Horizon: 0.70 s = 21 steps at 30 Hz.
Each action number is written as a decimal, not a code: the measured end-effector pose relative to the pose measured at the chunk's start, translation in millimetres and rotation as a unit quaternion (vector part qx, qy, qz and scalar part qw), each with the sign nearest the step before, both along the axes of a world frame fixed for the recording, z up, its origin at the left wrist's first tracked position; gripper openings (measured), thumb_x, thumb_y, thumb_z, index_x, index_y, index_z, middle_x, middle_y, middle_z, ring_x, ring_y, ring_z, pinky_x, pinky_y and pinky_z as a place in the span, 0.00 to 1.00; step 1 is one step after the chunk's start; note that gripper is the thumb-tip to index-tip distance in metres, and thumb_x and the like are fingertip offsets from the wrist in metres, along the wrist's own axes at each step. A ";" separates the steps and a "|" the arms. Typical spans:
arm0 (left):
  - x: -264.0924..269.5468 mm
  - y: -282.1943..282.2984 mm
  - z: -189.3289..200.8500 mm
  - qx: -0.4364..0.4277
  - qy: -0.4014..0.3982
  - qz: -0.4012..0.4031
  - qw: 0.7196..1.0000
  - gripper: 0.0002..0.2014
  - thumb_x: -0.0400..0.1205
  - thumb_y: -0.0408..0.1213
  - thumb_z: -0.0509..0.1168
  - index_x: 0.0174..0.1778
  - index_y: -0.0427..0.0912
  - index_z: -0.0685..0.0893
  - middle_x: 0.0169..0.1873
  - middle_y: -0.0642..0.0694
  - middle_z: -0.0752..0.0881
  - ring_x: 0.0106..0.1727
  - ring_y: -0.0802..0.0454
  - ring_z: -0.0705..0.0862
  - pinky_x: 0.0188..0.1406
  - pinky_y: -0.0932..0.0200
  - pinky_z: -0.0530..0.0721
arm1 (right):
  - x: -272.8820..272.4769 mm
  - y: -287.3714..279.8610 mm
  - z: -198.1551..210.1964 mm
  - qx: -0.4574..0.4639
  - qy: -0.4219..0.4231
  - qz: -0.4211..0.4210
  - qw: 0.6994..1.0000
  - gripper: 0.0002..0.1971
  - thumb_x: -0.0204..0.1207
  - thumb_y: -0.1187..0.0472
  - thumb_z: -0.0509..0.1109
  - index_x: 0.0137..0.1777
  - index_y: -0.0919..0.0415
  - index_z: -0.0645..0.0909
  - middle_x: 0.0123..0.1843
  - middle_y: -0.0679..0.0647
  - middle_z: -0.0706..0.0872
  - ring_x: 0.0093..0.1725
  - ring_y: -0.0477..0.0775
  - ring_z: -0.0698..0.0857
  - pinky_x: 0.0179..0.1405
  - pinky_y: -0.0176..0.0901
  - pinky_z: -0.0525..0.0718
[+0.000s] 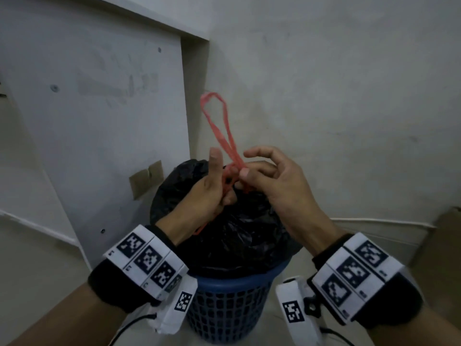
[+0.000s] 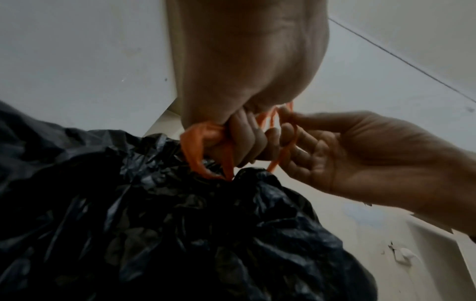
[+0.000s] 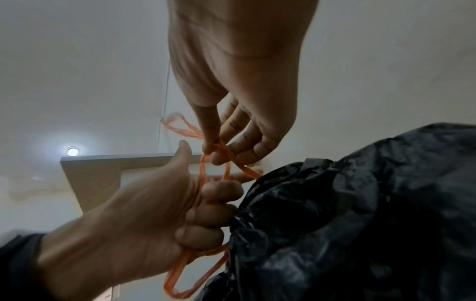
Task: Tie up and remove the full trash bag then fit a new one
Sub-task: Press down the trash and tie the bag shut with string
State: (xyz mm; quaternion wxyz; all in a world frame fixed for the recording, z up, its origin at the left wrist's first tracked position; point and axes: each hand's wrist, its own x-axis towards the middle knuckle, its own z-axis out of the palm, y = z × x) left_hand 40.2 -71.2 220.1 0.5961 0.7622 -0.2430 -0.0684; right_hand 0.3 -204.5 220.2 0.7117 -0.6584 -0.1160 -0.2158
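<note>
A full black trash bag (image 1: 234,228) bulges out of a blue mesh bin (image 1: 224,303). Its red drawstring (image 1: 219,126) stands up in a long loop above the gathered neck. My left hand (image 1: 212,191) grips one drawstring loop in curled fingers, thumb raised, and a loop end hangs out below the palm (image 3: 185,272). My right hand (image 1: 259,176) pinches the other loop between thumb and forefinger (image 3: 213,150), just right of the left hand. In the left wrist view the strings (image 2: 206,150) run from the puckered bag mouth (image 2: 231,179) up into both hands.
The bin stands on a pale floor in a corner of grey walls (image 1: 324,96). A white panel (image 1: 94,108) leans at the left. Brown cardboard (image 1: 446,236) sits at the right edge. A ceiling lamp (image 3: 72,151) glows overhead.
</note>
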 end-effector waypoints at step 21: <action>22.6 13.6 -16.1 0.061 -0.149 -0.036 0.986 0.17 0.87 0.47 0.55 0.43 0.44 0.85 0.24 0.54 0.82 0.30 0.61 0.80 0.40 0.67 0.77 | 12.6 -17.9 -7.6 0.122 0.048 -0.141 0.981 0.08 0.79 0.73 0.68 0.45 0.60 0.82 0.34 0.53 0.86 0.27 0.44 0.83 0.31 0.38 0.84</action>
